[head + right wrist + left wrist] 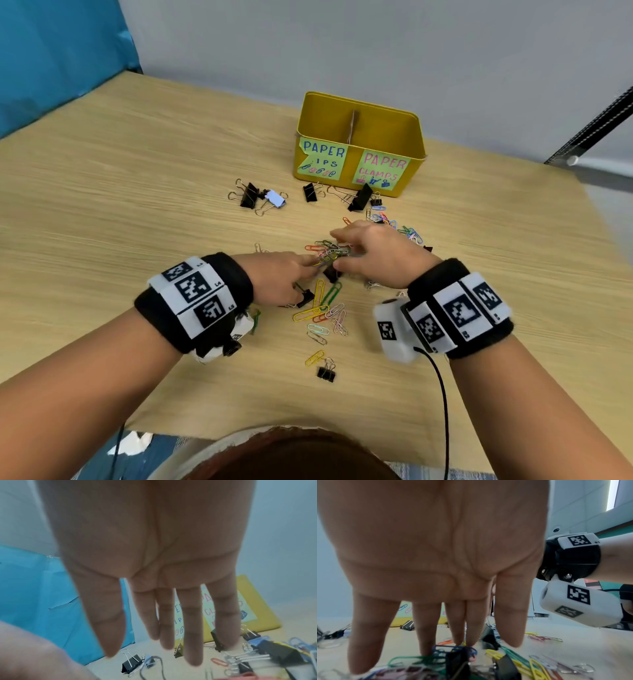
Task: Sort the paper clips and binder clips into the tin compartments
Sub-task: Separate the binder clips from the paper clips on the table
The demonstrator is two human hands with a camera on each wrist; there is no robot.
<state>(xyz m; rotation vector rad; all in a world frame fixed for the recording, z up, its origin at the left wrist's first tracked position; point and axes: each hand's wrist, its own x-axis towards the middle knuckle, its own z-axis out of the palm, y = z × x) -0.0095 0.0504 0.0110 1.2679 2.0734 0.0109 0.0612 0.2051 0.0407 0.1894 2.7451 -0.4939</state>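
A yellow tin (417, 171) with a cardboard divider stands at the back; its left label reads paper clips, its right label paper clamps. A tangle of coloured paper clips (329, 251) lies mid-table with my hands meeting over it. My left hand (308, 270) reaches in from the left, and in the left wrist view my left hand (488, 642) has straight fingers touching clips. My right hand (342, 251) spreads over the tangle; the right wrist view shows my right hand (132, 646) with straight fingers holding nothing. A small black binder clip (330, 274) lies just under the hands.
Black binder clips (249, 195) (310, 192) (360, 198) and a pale blue binder clip (275, 198) lie before the tin. More paper clips (322, 308) spread toward me, with another black binder clip (326, 371) nearest. A further clip cluster (394, 222) lies right of centre.
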